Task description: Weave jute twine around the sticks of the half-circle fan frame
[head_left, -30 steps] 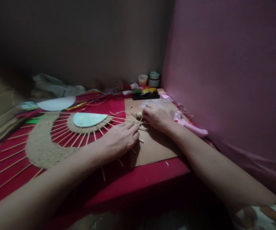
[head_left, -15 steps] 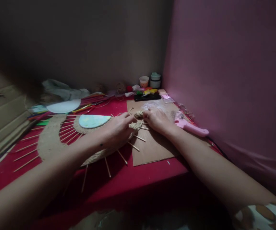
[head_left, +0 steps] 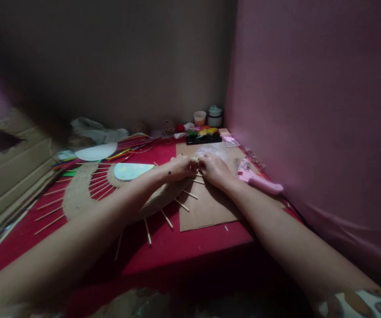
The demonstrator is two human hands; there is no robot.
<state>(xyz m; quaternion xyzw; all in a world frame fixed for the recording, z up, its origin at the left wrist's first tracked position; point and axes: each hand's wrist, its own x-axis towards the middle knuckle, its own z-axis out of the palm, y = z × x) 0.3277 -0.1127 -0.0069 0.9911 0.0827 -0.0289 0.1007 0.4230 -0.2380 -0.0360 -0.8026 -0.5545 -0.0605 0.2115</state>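
Observation:
A half-round fan-like piece with thin wooden sticks point(head_left: 48, 205) radiating from it lies on the red cloth. Its tan band point(head_left: 79, 190) curves around a pale blue-yellow half disc point(head_left: 133, 171), and more tan cord runs along the near rim point(head_left: 167, 196) under my left forearm. At the piece's right end, my left hand point(head_left: 186, 168) is closed, fingertips pinched on a braided cord point(head_left: 197, 159). My right hand point(head_left: 215, 167) meets it there, also closed on the cord. Fingers hide most of the cord.
A brown board point(head_left: 206, 205) lies under the hands. To the right is a pink glue gun point(head_left: 259, 182). Behind stand a cup point(head_left: 199, 118), a lidded jar point(head_left: 214, 117) and a black tray point(head_left: 203, 140). A white half disc point(head_left: 97, 151) and cardboard point(head_left: 11, 172) are at left.
My left hand has moved right, closing up against my right hand, and its fingers now pinch the cord. The cord end that showed between the hands is mostly covered. The view has shifted slightly.

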